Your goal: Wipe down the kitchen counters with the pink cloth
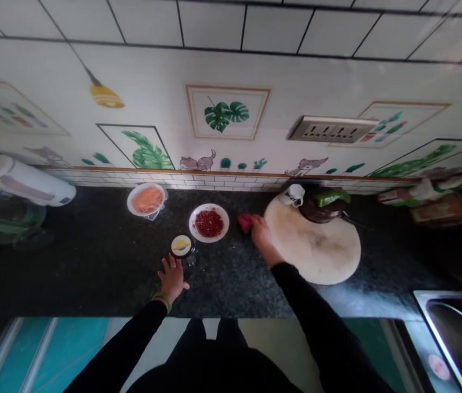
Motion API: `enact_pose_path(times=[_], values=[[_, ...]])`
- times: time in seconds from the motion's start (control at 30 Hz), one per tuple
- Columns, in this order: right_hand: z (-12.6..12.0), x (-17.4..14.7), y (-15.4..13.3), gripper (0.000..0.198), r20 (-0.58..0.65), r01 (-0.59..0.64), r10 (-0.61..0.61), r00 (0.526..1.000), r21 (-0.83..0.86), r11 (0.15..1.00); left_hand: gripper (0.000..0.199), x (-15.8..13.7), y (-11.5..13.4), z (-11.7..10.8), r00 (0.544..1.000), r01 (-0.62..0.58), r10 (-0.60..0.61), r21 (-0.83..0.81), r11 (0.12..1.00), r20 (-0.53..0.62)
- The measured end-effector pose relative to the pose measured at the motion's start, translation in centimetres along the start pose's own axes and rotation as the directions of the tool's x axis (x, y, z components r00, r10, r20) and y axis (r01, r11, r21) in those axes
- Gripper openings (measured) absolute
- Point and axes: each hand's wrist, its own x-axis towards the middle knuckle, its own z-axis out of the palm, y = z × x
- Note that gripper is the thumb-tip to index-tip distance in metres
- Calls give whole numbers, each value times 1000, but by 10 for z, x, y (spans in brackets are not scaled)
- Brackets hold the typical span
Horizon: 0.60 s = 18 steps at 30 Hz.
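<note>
My left hand (172,279) rests on the dark countertop with its fingers spread, holding nothing. Just beyond its fingertips stands a clear jar whose round lid (181,246) has a yellow picture on it. Left of the chopping board, my right hand (262,236) is closed on a bunched dark pink cloth (245,222) pressed to the counter; the folds hide its full shape. Between the hands, farther back, sits a white plate (226,225) of small dark red pieces (209,224). The round pale chopping board (316,256) lies beside my right wrist.
A bowl (131,203) of orange shreds stands back left, near a white kettle (26,180). Behind the board are a white mug (295,195) and a dark pan (316,214) with a green pepper (333,197). A sink (423,297) lies at right.
</note>
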Motion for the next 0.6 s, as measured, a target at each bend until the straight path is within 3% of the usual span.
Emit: enact_pose_path(times=[0.1, 0.17, 0.23, 0.43, 0.5, 0.6], values=[[18, 43, 1, 60, 46, -82, 87, 995, -93, 992, 112, 2, -1, 2, 1000, -8, 8, -5, 1000, 6], [34, 33, 3, 62, 40, -137, 142, 989, -98, 986, 113, 1, -2, 2, 1000, -20, 20, 3, 1000, 6], [46, -8, 8, 62, -13, -166, 165, 986, -74, 983, 113, 0, -3, 1, 999, -32, 32, 17, 999, -9], [60, -183, 28, 57, -232, -138, 143, 962, 38, 990, 112, 2, -2, -1, 999, -38, 38, 6, 999, -31], [56, -213, 33, 57, -281, -142, 154, 947, 63, 988, 113, 3, -1, -1, 999, -32, 31, -9, 999, -33], [44, -226, 38, 59, -271, -104, 110, 956, 36, 994, 113, 4, -1, 1, 999, -36, 35, -21, 999, -42]])
